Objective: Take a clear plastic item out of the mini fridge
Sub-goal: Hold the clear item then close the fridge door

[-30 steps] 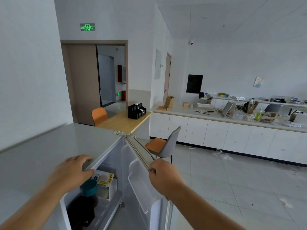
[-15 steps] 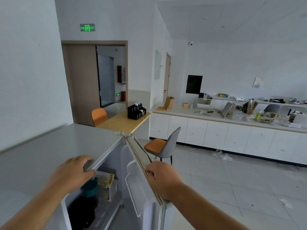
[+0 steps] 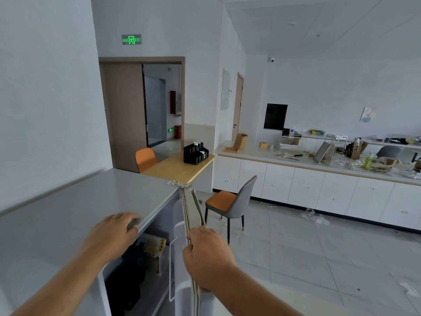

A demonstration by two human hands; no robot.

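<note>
The grey mini fridge [image 3: 79, 213] fills the lower left, and its door [image 3: 192, 208] stands partly open, seen almost edge-on. My left hand [image 3: 111, 233] rests on the front edge of the fridge top with the fingers curled over the rim. My right hand [image 3: 207, 256] grips the door's upper edge. Through the gap I see a white and yellow box [image 3: 156, 246] and a dark object [image 3: 125, 283] below it. I cannot make out a clear plastic item inside.
A grey chair with an orange seat [image 3: 230, 201] stands just right of the door's swing. Behind the fridge is a wooden table [image 3: 180, 167] with a black organiser [image 3: 196, 153]. A long cluttered white counter [image 3: 319, 163] runs along the right; tiled floor lies between.
My right hand and the door edge have shifted left toward the fridge body, so the gap looks narrower. My left hand stays on the top edge.
</note>
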